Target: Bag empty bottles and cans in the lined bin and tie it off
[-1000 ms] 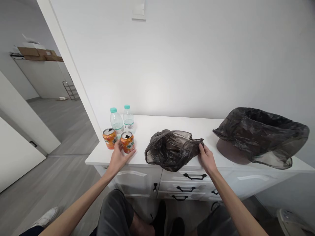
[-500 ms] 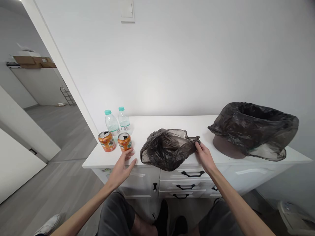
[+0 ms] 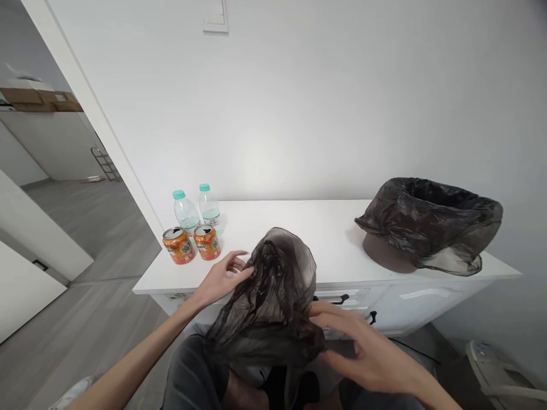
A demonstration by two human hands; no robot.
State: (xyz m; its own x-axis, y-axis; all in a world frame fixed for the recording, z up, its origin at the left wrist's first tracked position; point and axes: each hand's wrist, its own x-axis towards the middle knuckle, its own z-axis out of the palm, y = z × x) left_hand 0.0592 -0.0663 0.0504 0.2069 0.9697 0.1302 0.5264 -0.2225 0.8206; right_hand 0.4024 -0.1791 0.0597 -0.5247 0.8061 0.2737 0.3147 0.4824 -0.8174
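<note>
A thin, see-through black plastic bag (image 3: 273, 296) hangs off the front edge of the white dresser (image 3: 299, 228), pulled toward my lap. My right hand (image 3: 363, 353) grips its lower right side with curled fingers. My left hand (image 3: 222, 276) touches the bag's upper left edge, fingers bent around the film. Two orange drink cans (image 3: 192, 245) with opened tops stand at the dresser's left end. Behind them are two clear water bottles (image 3: 196, 208) with teal caps.
A bin lined with a dark bag (image 3: 427, 225) stands on the dresser's right end. Drawers with black handles (image 3: 342, 299) face my knees. A doorway on the left opens onto grey floor (image 3: 85, 228). A white appliance (image 3: 504, 376) sits low at right.
The bag has been pulled off the dresser top toward me. My right hand drew back with it, and my left hand left the cans and moved right onto the bag.
</note>
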